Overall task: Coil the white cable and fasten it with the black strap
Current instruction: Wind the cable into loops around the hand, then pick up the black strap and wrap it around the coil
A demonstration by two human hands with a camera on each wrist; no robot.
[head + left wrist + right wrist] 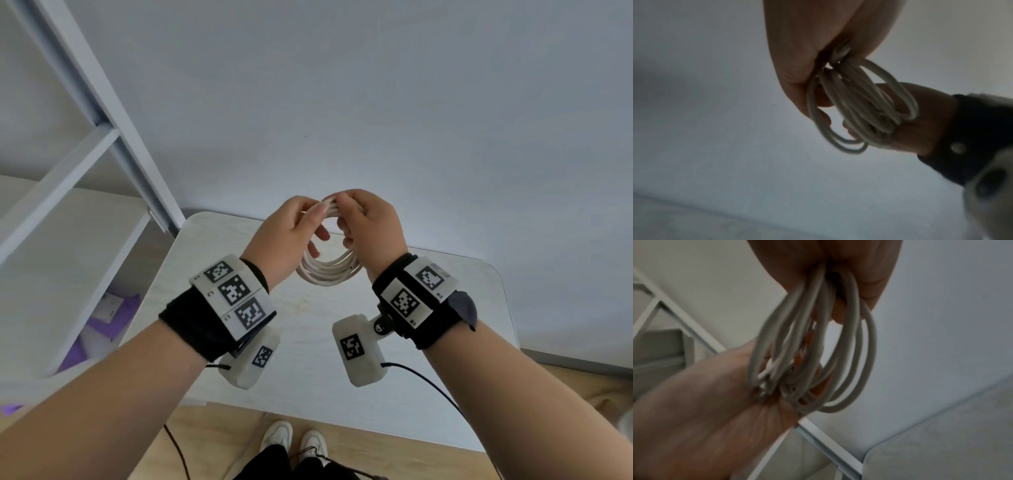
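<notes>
The white cable point(327, 272) hangs as a coil of several loops between my two hands, held in the air above the small white table point(308, 342). My left hand point(294, 222) pinches the top of the coil from the left. My right hand point(363, 222) grips the same top part from the right, fingers curled round the strands. In the left wrist view the cable loops point(855, 113) fan out below my left hand point(818, 56). The right wrist view shows the cable loops point(813, 345) dangling from my right hand point(828, 264). No black strap shows in any view.
A white metal frame point(113, 137) with shelves stands at the left, purple items point(102, 318) on a lower shelf. A plain grey wall is behind the table. Below are the wooden floor and my white shoes point(294, 442). Black wires point(428, 383) trail from the wrist cameras.
</notes>
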